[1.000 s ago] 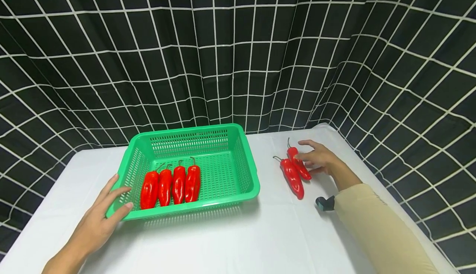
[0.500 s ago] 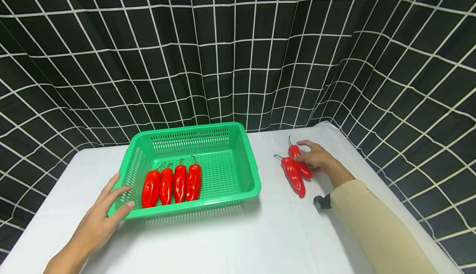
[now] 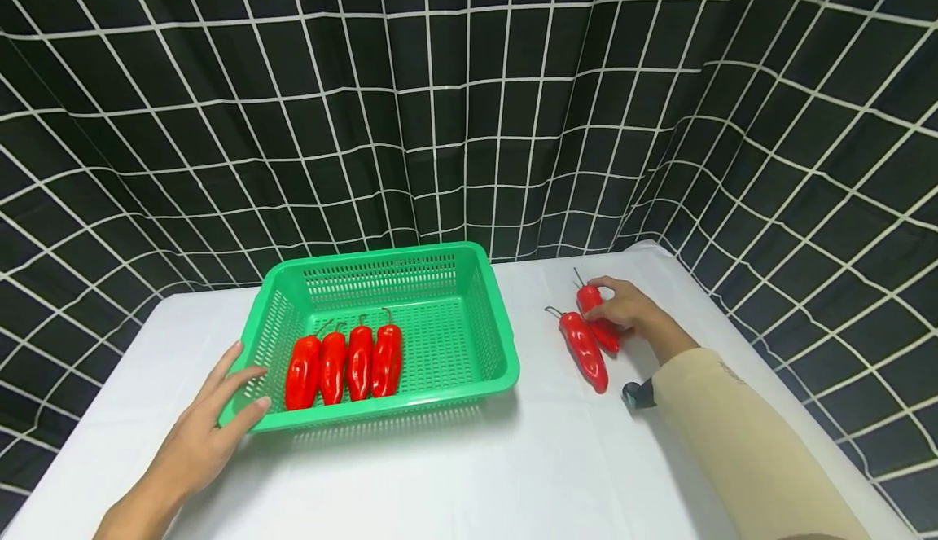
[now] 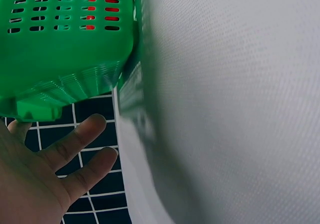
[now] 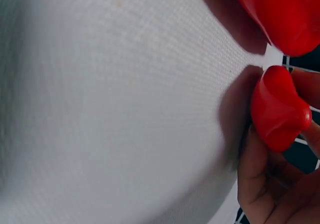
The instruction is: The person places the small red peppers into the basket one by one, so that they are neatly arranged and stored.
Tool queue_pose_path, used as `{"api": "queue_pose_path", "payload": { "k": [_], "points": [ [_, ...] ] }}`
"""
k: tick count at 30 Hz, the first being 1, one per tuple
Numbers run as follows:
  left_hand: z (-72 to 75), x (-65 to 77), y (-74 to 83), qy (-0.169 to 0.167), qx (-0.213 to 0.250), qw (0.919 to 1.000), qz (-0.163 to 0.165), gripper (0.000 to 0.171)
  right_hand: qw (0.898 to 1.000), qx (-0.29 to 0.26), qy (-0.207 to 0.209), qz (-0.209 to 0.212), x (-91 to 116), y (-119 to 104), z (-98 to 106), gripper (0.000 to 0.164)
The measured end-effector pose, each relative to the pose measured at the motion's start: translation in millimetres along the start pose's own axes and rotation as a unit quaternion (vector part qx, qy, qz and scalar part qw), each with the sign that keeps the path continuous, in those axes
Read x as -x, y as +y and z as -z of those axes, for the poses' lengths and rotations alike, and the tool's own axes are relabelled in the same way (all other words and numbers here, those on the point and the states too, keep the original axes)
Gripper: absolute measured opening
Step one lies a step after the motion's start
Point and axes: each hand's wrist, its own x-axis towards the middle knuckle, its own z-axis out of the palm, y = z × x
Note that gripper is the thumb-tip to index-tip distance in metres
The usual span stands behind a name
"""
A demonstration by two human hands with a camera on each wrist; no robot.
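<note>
My right hand (image 3: 623,305) grips the farther of two long red peppers on the white table, thumb on its near side. In the right wrist view this red pepper (image 5: 277,111) sits between the fingers, its pointed end towards the camera. The nearer red pepper (image 3: 584,351) lies close alongside, thin stem pointing back. On the left, a green plastic basket (image 3: 410,400) has several red peppers (image 3: 360,362) lined up side by side in its left half. My left hand (image 3: 208,426) rests at its near left corner, fingers spread over the rim; two straight fingers (image 4: 90,171) show outside the basket in the left wrist view.
The white table (image 3: 469,483) reaches back to a black curtain (image 3: 440,116) with a white grid, which also stands along both sides. A small dark device (image 3: 639,395) juts from the right sleeve, low over the table.
My right hand's fingers have closed in around the farther pepper. The left hand keeps its place on the basket. The whole head view has shifted slightly.
</note>
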Motion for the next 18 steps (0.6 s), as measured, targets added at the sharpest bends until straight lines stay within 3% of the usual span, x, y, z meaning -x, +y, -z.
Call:
{"api": "queue_pose_path", "payload": {
  "k": [11,18],
  "points": [
    [0.1,-4.6,3.2,-0.002,-0.008,1.0,-0.001,0.041,0.999,-0.051,0.005,0.01,5,11,11,0.086],
    [0.0,0.3,-0.2,0.005,-0.002,0.9998,-0.017,0.04,0.996,-0.091,0.002,0.011,16,15,16,0.09]
  ]
}}
